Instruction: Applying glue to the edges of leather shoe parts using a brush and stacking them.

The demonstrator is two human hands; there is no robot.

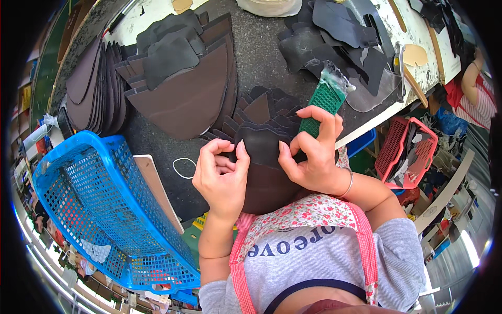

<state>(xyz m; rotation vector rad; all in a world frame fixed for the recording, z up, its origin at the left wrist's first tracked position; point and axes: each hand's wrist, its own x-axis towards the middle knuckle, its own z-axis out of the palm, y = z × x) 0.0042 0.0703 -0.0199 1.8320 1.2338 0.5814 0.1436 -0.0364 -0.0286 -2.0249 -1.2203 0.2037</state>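
Note:
A black leather-like piece (pixel 260 146) lies along the top edge of a dark brown shoe-upper-like piece (pixel 266 186), close to my body. My left hand (pixel 222 175) pinches the black piece at its left edge, thumb against curled fingers. On the opposite edge, my right hand (pixel 316 159) pinches it between thumb and index finger, the other fingers curled. Just beyond my right hand is a green mesh strip (pixel 327 94) with a whitish, crusted end. Several more dark cut pieces (pixel 256 110) fan out right behind the held one.
Stacked brown panels (pixel 183 99) with black pieces (pixel 175 55) on top lie at the far left of the dark work surface (pixel 256 47). Black scraps (pixel 345 31) are heaped at the far right. A blue basket (pixel 99 178) stands left, a pink basket (pixel 405 152) right. Another person's arm (pixel 473 78) shows far right.

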